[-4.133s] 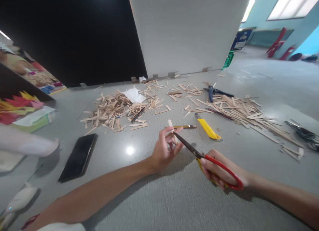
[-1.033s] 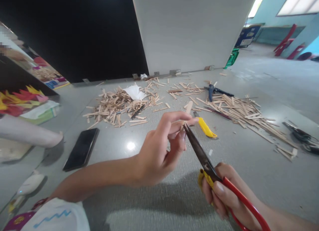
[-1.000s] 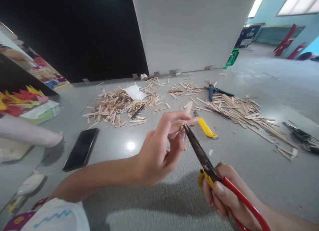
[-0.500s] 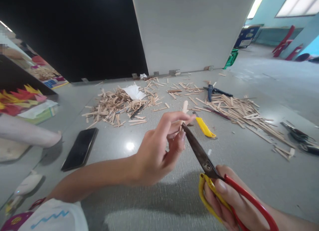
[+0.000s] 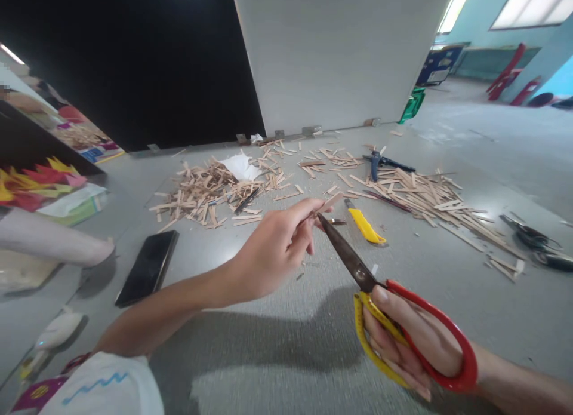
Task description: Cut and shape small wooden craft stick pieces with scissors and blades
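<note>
Between its fingertips, my left hand (image 5: 280,245) pinches a flat wooden stick (image 5: 331,205), whose rounded end points up to the right. My right hand (image 5: 412,337) grips scissors (image 5: 353,263) by their loops, one red and one yellow. The dark blades look nearly closed, with their tips at the stick beside my left fingertips. Whether the tips bite into the wood I cannot tell. Just beyond lies a yellow utility knife (image 5: 366,225) on the grey surface.
A heap of short stick pieces (image 5: 206,191) lies back left. Longer strips (image 5: 430,194) lie to the right, with blue-handled pliers (image 5: 378,161) and dark-handled tools (image 5: 532,236). A phone (image 5: 147,269) rests at left. White and black panels (image 5: 340,57) stand behind.
My left hand has turned, and the stick has tipped from nearly upright to slanting right. The scissors have shifted slightly left and up, their blades still nearly closed.
</note>
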Motion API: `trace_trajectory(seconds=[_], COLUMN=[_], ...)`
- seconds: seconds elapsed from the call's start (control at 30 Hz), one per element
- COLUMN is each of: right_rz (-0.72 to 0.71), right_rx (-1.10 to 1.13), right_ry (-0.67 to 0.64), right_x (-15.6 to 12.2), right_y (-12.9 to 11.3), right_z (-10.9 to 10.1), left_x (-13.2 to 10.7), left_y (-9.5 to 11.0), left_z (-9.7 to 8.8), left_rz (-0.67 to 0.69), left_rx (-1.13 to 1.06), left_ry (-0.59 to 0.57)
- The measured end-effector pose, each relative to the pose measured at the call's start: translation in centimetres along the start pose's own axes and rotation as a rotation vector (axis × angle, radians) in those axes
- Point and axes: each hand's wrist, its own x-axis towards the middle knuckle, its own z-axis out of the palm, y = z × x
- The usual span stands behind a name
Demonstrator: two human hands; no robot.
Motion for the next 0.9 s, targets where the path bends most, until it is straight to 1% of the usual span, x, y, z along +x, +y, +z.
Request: trace_trajectory(seconds=[0.13, 0.23, 0.3, 0.37, 0.43, 0.47, 0.5, 0.53, 0.6, 0.67, 0.8, 0.9], right_rz=[0.073, 0.086, 0.079, 0.067, 0.051, 0.048, 0.046, 0.042, 0.012, -0.078, -0.27, -0.328], right_rx=[0.138, 0.233, 0.268, 0.269, 0.236, 0.204, 0.161, 0.111, 0.008, -0.083, -0.182, -0.213], right_ry=[-0.095, -0.157, -0.181, -0.186, -0.16, -0.128, -0.088, -0.045, 0.04, 0.078, 0.071, 0.034], right_x=[1.1, 1.9, 2.2, 2.3, 2.2, 2.2, 2.1, 2.0, 1.8, 1.6, 1.0, 0.5], right_y=[-0.2, -0.2, -0.4, -0.7, -1.0, -1.1, -1.1, -1.0, -0.6, 0.0, 0.3, -0.1], right_z=[-0.5, -0.7, -0.6, -0.5, -0.3, -0.3, -0.2, -0.2, -0.3, -0.4, -0.4, -0.2], left_x=[0.9, 1.3, 1.4, 1.6, 1.8, 1.8, 1.9, 1.9, 1.8, 1.5, 0.9, 0.6], left_y=[-0.8, -1.4, -1.8, -2.1, -2.4, -2.4, -2.4, -2.3, -1.9, -1.5, -0.6, 0.1], left_z=[-0.7, -0.8, -0.6, -0.5, -0.6, -0.7, -0.9, -1.2, -1.6, -1.9, -1.7, -1.4], left_rz=[0.007, -0.002, 0.007, 0.028, 0.038, 0.029, 0.01, -0.013, -0.059, -0.094, -0.125, -0.204], left_rx=[0.112, 0.155, 0.221, 0.335, 0.43, 0.443, 0.416, 0.357, 0.175, 0.001, -0.252, -0.456], left_ry=[-0.064, -0.1, -0.099, -0.034, 0.086, 0.14, 0.176, 0.181, 0.142, 0.093, 0.015, -0.083])
